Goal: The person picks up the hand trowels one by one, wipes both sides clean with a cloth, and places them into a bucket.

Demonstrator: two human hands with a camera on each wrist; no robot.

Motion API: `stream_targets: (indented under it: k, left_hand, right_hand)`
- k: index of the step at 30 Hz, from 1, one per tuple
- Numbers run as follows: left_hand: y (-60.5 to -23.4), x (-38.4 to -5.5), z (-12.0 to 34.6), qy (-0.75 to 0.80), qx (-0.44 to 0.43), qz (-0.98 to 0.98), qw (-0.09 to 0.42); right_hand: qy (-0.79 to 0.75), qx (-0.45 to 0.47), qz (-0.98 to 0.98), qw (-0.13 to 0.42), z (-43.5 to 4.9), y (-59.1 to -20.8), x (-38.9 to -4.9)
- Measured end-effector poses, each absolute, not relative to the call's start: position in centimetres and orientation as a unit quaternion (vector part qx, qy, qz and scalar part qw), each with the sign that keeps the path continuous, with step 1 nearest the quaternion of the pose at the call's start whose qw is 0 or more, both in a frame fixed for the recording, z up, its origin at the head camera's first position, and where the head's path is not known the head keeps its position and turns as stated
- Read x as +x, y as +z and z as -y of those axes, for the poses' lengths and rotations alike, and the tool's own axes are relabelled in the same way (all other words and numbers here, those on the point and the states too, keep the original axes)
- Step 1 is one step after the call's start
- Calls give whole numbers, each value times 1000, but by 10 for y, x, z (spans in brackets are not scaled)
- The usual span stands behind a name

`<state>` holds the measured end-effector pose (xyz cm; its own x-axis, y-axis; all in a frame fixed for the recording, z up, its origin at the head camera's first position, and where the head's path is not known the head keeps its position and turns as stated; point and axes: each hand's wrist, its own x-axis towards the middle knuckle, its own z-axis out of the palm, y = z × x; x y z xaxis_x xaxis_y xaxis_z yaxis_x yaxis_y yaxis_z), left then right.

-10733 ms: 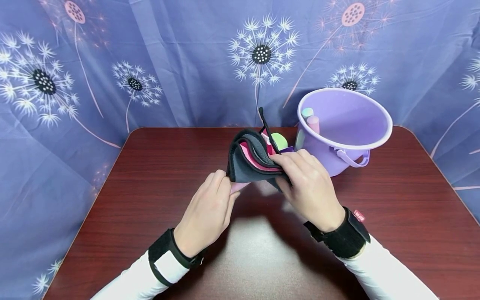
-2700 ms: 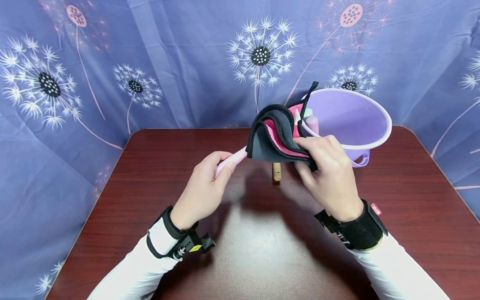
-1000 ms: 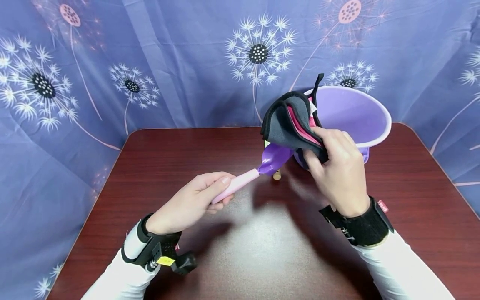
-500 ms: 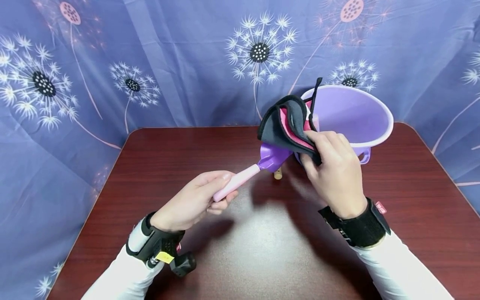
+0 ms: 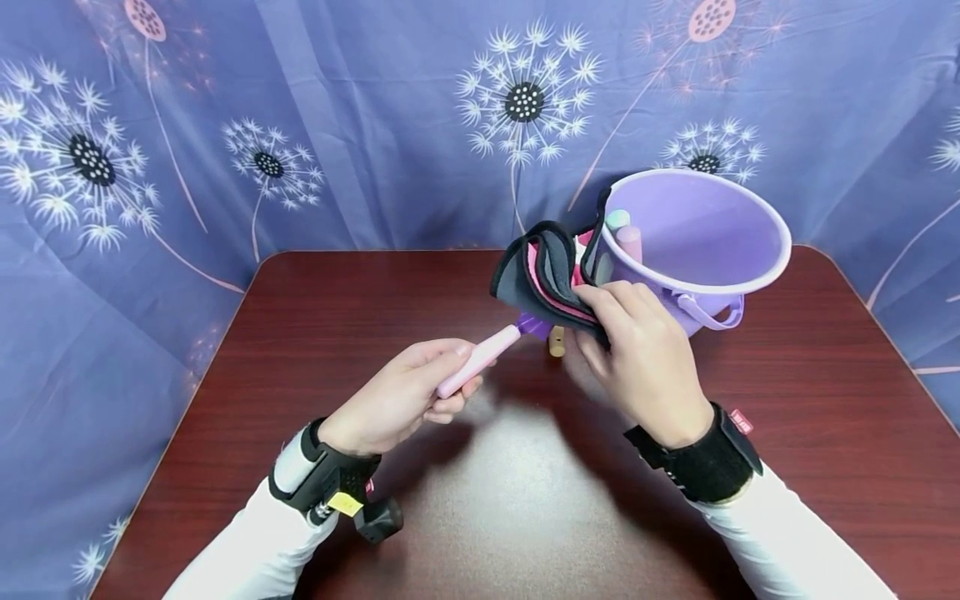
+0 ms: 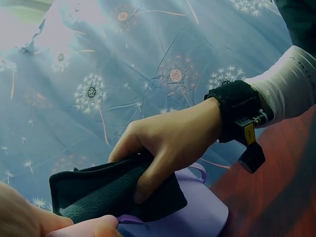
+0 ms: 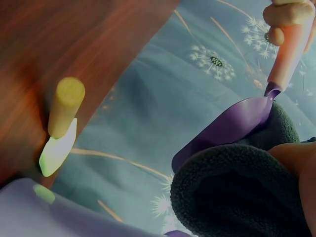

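My left hand [image 5: 405, 392] grips the pink handle of a purple-bladed trowel [image 5: 480, 360], thumb along the top. Between the fingers and thumb of my right hand [image 5: 645, 354] is a folded cloth [image 5: 517, 275], dark grey and pink with black edging and a black loop. It lies over the blade, so the head view shows only a bit of purple beside the handle. From the right wrist, the hollow purple blade [image 7: 227, 123] appears with the fuzzy cloth [image 7: 217, 192] against its lower side. Both things are held up above the table.
A lilac bucket [image 5: 705, 225] stands at the back right, with pink [image 5: 631, 242] and mint [image 5: 618, 219] handle ends inside. Behind the cloth, a green-headed tool with a wooden handle [image 7: 66, 106] is on the table [image 5: 337, 308]. A floral curtain [image 5: 390, 125] hangs behind.
My right hand has slid the cloth left and slightly down along the blade, covering more of it and uncovering the bucket's contents. My left hand, still gripping the trowel, has moved slightly right.
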<state>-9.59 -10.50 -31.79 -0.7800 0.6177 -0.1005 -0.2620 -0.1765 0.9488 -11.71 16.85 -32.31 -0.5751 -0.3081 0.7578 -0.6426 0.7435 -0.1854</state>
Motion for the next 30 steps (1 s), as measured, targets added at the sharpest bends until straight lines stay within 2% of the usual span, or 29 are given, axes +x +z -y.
stream_targets:
  k: [5,23,30]
  left_hand:
    - [-319,-97,104,748,160,-575,289]
    - [-320,-98,102,749,147,-585,275]
    - [-320,-97,101,744,143,-597,266]
  right_hand:
    - [230,286,862,351,-166,-324,-114]
    - [245,305,855,340,-160,-318,-106]
    - [315,297,846,310,-161,-316,-104]
